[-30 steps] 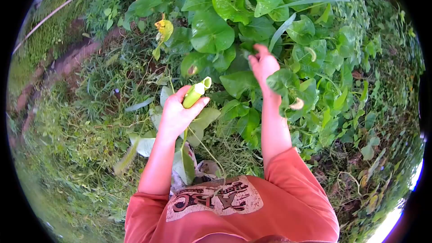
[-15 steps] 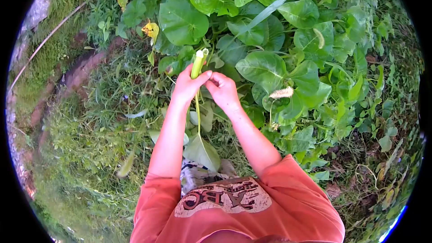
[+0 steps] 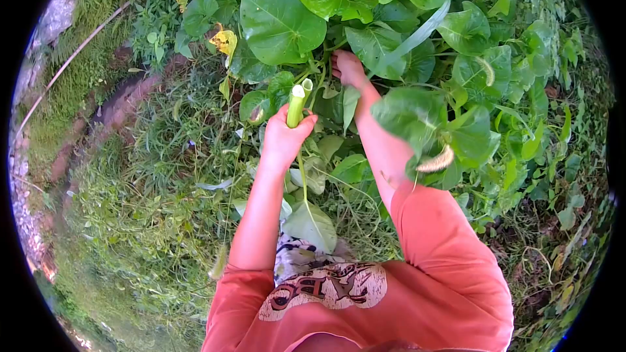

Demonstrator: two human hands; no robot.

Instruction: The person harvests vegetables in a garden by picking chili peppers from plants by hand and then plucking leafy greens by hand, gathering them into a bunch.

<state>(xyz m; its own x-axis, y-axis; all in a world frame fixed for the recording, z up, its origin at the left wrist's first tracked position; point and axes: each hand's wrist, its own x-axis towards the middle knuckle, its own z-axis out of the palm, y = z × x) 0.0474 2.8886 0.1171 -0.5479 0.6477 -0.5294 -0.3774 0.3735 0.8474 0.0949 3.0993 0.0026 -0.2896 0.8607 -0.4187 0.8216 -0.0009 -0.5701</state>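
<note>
My left hand is wrapped round a bundle of thick pale-green stems, their cut ends pointing up and away from me. From the bundle, a thin stalk with a pale leaf hangs below the fist, over my lap. Farther forward and to the right, my right hand reaches in among the stalks under the broad green leaves. Its fingertips are partly hidden there, so what they touch is unclear. A leaf stands beside my right wrist.
Large leaves overlap my right forearm, with a fuzzy seed head beside it. A yellowed leaf stands at the upper left. Low grass lies left, and a long thin pole crosses the far left.
My right hand has gone from beside my left hand forward into the plant stalks. My left hand still holds the stems, now slightly lower and farther right in view.
</note>
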